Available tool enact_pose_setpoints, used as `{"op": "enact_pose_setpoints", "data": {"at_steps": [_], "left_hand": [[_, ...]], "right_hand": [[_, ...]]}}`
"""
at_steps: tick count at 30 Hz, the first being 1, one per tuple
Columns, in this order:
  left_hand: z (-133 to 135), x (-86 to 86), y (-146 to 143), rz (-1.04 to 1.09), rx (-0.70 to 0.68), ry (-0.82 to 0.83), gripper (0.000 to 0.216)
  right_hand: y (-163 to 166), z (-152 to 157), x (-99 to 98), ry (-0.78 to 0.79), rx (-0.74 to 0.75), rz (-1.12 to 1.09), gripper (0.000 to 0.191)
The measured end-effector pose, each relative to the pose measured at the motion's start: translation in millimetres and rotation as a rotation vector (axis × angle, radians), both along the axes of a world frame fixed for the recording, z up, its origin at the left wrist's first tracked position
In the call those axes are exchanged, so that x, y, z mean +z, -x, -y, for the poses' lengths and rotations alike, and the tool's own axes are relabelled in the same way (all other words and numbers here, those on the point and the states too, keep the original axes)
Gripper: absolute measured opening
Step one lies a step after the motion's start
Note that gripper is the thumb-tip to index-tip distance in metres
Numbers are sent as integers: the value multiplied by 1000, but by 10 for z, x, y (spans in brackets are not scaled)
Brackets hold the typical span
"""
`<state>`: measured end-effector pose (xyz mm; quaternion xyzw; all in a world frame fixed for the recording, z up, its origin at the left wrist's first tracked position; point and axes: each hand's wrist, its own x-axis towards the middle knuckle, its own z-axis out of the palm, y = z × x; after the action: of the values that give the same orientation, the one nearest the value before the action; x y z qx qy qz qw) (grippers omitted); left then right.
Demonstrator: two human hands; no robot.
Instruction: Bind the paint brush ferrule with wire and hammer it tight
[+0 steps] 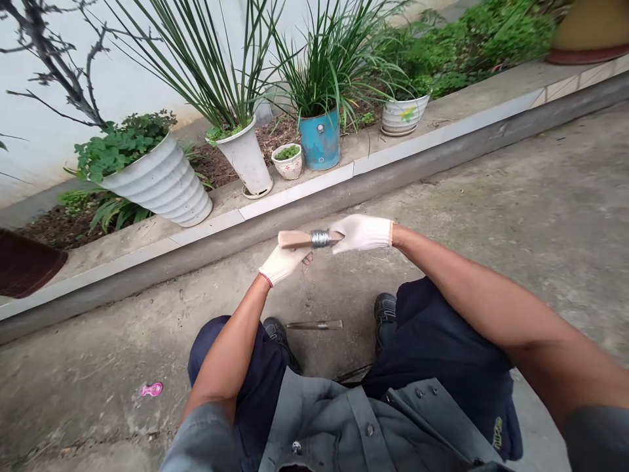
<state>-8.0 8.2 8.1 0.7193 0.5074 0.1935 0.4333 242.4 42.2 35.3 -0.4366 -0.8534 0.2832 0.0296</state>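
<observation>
A piece of wood wound with silver wire [293, 239] is held out level in front of me, the wire coiled around its middle. My left hand [285, 262], in a white knit glove, is closed on it from below near its left end, with bare fingertips showing under the wood. In a matching glove, my right hand [363, 233] is closed around the right end, beside the wire coil; its grip hides that end. On the ground between my shoes lies a thin, brownish-grey bar-like tool [314, 324], whose kind I cannot make out.
A low tiled ledge [299, 195] runs across ahead. On it stand a ribbed white pot [162, 183], a tall white pot [246, 160], a small pot [289, 165], a blue bucket [320, 141] and another white pot [405, 115]. A pink object [152, 389] lies on the concrete.
</observation>
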Motion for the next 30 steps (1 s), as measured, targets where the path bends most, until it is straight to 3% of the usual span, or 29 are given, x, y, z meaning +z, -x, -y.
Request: {"op": "enact_pose_setpoints", "data": {"at_steps": [5,8,14,18,22,25,27,30], "left_hand": [[50,2,-31,-12,-24,40,30],[69,-13,-42,-55,-57,51,29],[33,-29,-2,-293,-83,-150,37],[15,-96,0,-396,-134,-297,34],[47,-115,-24,-379,-182,-231,29],[64,-91,-12,-260,-216,-125,35],[60,-94,5,-115,-218,-76,39],[50,-139,2,51,-138,5,44]], "right_hand": [[71,-135,-37,-130,-334,39,43],[72,-199,-117,-186,-398,211,40],[177,-80,-197,-110,-260,507,38],[234,81,-154,-85,-56,570,35],[120,124,-130,29,220,470,24],[-13,90,-111,118,321,319,17],[-69,68,-81,159,306,167,21],[-60,52,-24,150,146,-5,28]]}}
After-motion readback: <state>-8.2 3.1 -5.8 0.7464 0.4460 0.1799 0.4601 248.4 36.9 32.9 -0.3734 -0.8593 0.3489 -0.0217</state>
